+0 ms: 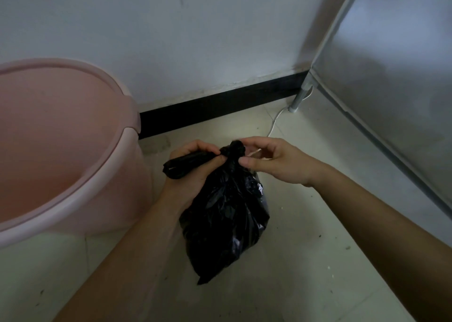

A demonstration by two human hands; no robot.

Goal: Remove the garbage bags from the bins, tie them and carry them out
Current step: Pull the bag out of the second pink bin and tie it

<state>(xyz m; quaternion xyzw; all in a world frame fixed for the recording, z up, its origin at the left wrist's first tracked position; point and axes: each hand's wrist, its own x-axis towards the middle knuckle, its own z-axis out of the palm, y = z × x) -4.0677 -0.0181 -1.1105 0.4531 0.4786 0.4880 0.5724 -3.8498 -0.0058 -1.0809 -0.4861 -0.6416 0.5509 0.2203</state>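
A dim room corner is seen from above. A white wall [171, 28] fills the top, edged below by a black baseboard [220, 104]. A large pink bin [49, 138] is seen at the left with its mouth open, and no liner is seen inside it. A silver appliance [391, 77] is seen at the right, and a pale tiled floor [318, 260], speckled with crumbs, is spread beneath everything.

A small black garbage bag [225, 219] is held in the middle, just right of the bin and out of it. Its full body hangs downward from the neck, toward the camera. Whether its lowest corner touches the floor cannot be told.

The bag is held at its neck from both sides. The fingers of the left hand [193, 165] are curled round the twisted tail [186, 163] of spare plastic. The knot [236, 149] is pinched by the right hand [276, 162], forefinger over the top and thumb just under it, with the other fingers loosely bent.

The knot lies between the two hands, touched by both. The tail's long axis runs from the knot out to the left and slightly downward, toward the bin. The knot would probably be tightened by a pull along that line while it is steadied from the right.

A thin white cable [275, 122] is trailed across the floor behind the hands.
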